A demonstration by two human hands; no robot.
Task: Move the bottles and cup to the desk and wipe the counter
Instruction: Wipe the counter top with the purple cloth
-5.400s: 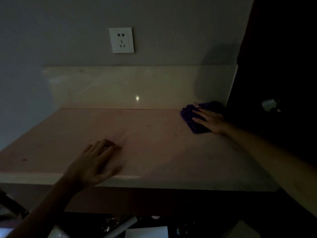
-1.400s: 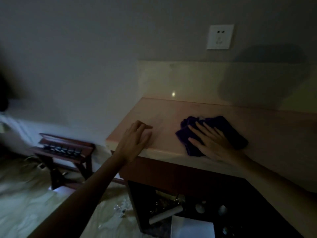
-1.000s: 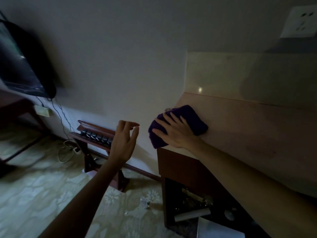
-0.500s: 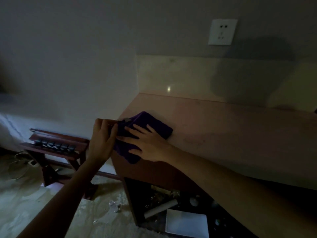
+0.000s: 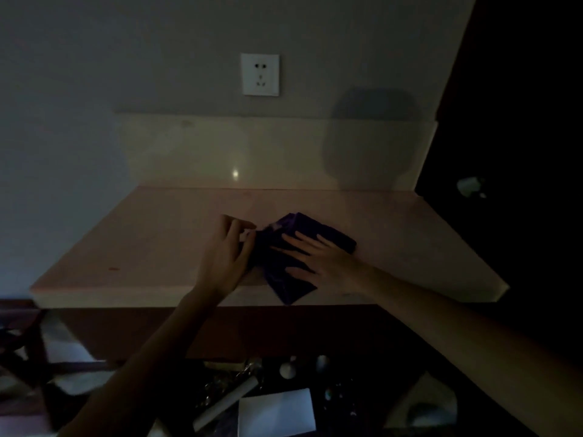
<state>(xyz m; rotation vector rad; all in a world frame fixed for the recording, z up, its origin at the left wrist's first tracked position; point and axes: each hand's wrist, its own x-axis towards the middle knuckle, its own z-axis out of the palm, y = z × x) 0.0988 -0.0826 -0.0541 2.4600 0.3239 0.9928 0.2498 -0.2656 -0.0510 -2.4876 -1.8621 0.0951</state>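
We see the purple cloth (image 5: 296,247) lying near the front edge of the tabletop (image 5: 151,234). Our right hand (image 5: 318,260) presses flat on it with fingers spread. Our left hand (image 5: 227,257) pinches the cloth's left edge.

The cloth (image 5: 303,247) lies near the tabletop's (image 5: 157,234) front edge, with a wall socket (image 5: 260,74) above the back.
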